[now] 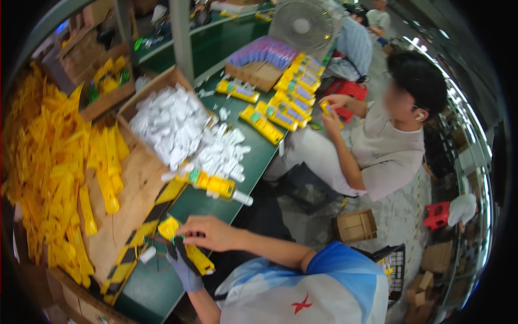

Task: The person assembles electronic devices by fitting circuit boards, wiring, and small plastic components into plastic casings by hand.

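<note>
Closest to the lens, a white-and-blue shirt (302, 286). Past it, at the near edge of the green counter (145, 294), holding a yellow housing (199, 261) in the gloved left hand (186, 270), closed around its side. Curling the bare fingers of the right hand (208, 233) narrowly over the housing's upper part, near a patch of green; cannot tell whether pinching anything. Beside the left hand, a small white piece (147, 255) and thin wires (157, 261) on the counter. Farther up, another yellow housing (213, 184), just beside a heap of loose white parts (221, 154).

Seems to be midway through assembly, probably fitting or arranging something at the wired end. Calls next, by the look of it, for keeping the housing steady with the left hand, working precisely with the right fingertips, and keeping wires from snagging.
</note>
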A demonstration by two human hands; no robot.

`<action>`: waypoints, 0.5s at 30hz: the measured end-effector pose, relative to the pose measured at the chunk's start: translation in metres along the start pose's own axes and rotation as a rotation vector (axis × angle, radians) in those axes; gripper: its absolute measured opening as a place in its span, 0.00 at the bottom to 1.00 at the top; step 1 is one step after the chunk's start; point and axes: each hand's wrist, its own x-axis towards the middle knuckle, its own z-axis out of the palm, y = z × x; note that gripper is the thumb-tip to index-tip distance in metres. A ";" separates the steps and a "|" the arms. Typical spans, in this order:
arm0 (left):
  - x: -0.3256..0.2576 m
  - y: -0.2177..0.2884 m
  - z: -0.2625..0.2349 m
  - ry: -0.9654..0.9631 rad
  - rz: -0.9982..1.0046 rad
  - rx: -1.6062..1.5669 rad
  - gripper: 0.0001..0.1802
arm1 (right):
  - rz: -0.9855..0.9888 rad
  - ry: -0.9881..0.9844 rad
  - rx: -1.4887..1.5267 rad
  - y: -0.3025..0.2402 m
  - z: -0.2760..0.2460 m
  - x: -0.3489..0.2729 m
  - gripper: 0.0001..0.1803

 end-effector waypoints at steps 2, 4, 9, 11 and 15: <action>-0.002 0.015 0.009 0.061 -0.091 0.010 0.20 | 0.126 0.006 0.053 -0.016 -0.016 -0.003 0.21; -0.003 0.022 0.015 0.067 -0.150 0.043 0.19 | 0.000 0.256 -0.012 -0.006 -0.038 -0.014 0.22; 0.002 0.004 0.005 0.100 -0.033 0.305 0.19 | 0.260 0.760 -0.344 0.024 -0.121 -0.034 0.08; -0.001 0.000 0.005 0.117 0.055 0.310 0.21 | 0.345 0.681 -0.467 0.039 -0.145 -0.038 0.10; -0.002 0.001 -0.002 0.095 0.037 0.372 0.22 | 0.304 0.652 -0.766 0.058 -0.167 -0.028 0.14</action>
